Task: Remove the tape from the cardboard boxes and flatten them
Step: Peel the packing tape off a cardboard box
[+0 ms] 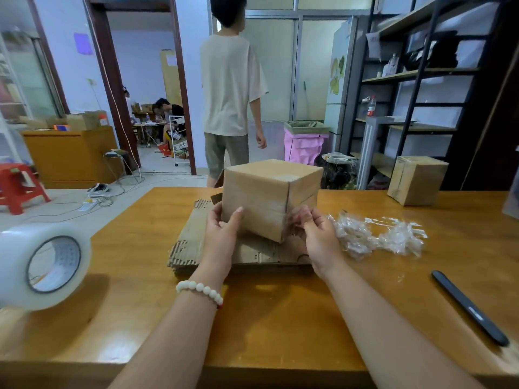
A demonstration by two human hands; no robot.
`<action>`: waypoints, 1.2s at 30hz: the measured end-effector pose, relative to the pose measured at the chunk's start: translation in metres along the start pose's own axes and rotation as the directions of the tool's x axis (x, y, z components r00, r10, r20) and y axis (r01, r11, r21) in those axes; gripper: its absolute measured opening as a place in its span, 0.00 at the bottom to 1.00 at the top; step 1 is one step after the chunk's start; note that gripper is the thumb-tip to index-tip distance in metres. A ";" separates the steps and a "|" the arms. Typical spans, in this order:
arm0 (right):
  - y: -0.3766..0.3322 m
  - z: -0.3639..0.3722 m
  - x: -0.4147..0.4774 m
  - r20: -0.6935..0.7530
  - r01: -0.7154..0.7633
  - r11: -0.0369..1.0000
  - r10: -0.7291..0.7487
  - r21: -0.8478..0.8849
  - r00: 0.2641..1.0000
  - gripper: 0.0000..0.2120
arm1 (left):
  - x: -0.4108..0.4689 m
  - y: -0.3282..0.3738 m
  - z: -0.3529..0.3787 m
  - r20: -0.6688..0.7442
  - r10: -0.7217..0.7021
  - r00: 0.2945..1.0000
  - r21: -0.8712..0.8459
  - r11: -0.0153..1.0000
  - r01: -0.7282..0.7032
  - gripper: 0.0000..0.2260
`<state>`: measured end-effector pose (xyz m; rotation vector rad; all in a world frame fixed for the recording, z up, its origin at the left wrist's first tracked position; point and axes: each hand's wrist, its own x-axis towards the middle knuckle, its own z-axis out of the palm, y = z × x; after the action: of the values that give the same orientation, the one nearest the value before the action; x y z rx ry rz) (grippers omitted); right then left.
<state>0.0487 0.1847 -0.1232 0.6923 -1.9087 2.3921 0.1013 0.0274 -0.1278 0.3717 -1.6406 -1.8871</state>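
We stand at a wooden desk (280,318) that fills the lower part of the view. Beyond its far edge a person (230,88) in a pale shirt stands with their back to us. At the middle of the desk, toward the far edge, a closed box (269,197) sits tilted on a pile of flattened cardboard (191,240), one vertical corner turned our way. A big tape roll (42,265) stands on its edge at the left edge of the desk, close to us and blurred. A second box (415,181), closed, rests near the far right corner. Just right of the pile lies a crumpled heap of clear stripped tape (376,237). A slim black tool (469,307) lies near the right edge; we cannot tell what it is. Our left hand (222,231) grips the box's left side, thumb on the near face. Our right hand (317,234) pinches at the lower right face beside the corner; we cannot tell whether tape is between the fingers. A white bead bracelet (199,289) circles the left wrist.
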 end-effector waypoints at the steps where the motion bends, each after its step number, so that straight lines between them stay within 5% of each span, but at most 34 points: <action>1: -0.001 0.000 -0.002 0.010 0.013 0.999 -0.013 -0.030 1.000 0.14 | 0.000 -0.002 0.000 -0.006 0.043 0.999 0.057 0.997 -0.042 0.21; 7: 0.005 -0.008 -0.007 0.298 0.229 0.837 -0.084 -0.496 0.951 0.32 | 0.000 -0.003 -0.002 -0.054 0.254 0.966 0.200 0.950 -0.239 0.20; 10: 0.006 -0.010 -0.005 0.304 0.293 0.684 -0.108 -0.668 0.947 0.20 | 0.002 -0.002 -0.003 -0.049 0.141 0.989 0.122 0.983 -0.135 0.17; 12: 0.009 -0.012 -0.003 0.301 0.337 0.669 -0.174 -0.663 0.938 0.22 | 0.006 -0.001 -0.006 -0.015 0.043 0.999 0.090 0.995 -0.042 0.15; 16: 0.007 -0.018 -0.003 0.269 0.365 0.679 -0.248 -0.638 0.931 0.19 | 0.012 0.001 -0.010 0.070 0.034 0.997 0.277 0.959 -0.052 0.36; 23: 0.004 -0.016 -0.006 0.282 0.451 0.621 -0.356 -0.641 0.891 0.15 | 0.008 0.011 -0.010 0.100 0.018 0.995 0.292 0.955 -0.047 0.39; 26: 0.006 -0.016 -0.008 0.307 0.496 0.623 -0.392 -0.605 0.867 0.14 | 0.007 0.012 -0.015 0.131 0.039 0.991 0.177 0.982 -0.062 0.30; 31: 0.012 -0.014 -0.001 0.427 0.723 0.333 -0.630 -0.605 0.648 0.24 | 0.006 0.011 -0.018 0.098 0.037 0.994 0.166 0.985 -0.053 0.33; 36: 0.014 -0.017 0.003 0.379 0.706 0.254 -0.699 -0.661 0.607 0.18 | 0.003 0.009 -0.016 0.139 0.105 0.985 0.272 0.952 -0.140 0.37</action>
<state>0.0365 0.1963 -0.1378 1.1145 -1.7565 0.8650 0.1104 0.0127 -0.1212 0.2647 -1.9755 -1.6152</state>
